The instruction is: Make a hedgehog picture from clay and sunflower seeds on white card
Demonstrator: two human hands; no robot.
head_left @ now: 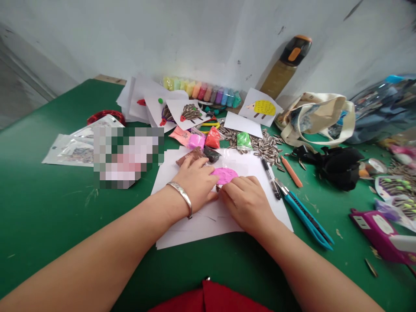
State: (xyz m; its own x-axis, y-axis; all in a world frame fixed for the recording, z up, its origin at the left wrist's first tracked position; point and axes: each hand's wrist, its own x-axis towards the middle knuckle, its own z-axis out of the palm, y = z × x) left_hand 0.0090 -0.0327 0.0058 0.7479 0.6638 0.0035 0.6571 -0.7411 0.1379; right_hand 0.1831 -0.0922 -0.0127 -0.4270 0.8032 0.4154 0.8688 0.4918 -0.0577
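Observation:
White paper sheets (182, 229) lie before me on the green table. A flat pink clay shape (225, 175) sits on the top sheet. My left hand (195, 184), with a silver bangle at the wrist, rests on the paper left of the clay, fingers stretched out and apart. My right hand (243, 201) is closed, its fingers curled at the clay's lower edge. A small dark brown piece (217, 188) shows by its fingertips; whether it is held I cannot tell. Beyond my left fingers lie a bag of brown clay (190, 157) and a black clay bag (212, 154).
Sunflower seeds (264, 147) are heaped behind the paper, near red (212, 138) and green clay packets (243, 141). A black pen (270, 177) and a blue cutter (307, 216) lie right. Hedgehog pictures (190, 114), a bottle (286, 65) and a cloth bag (316, 119) stand behind.

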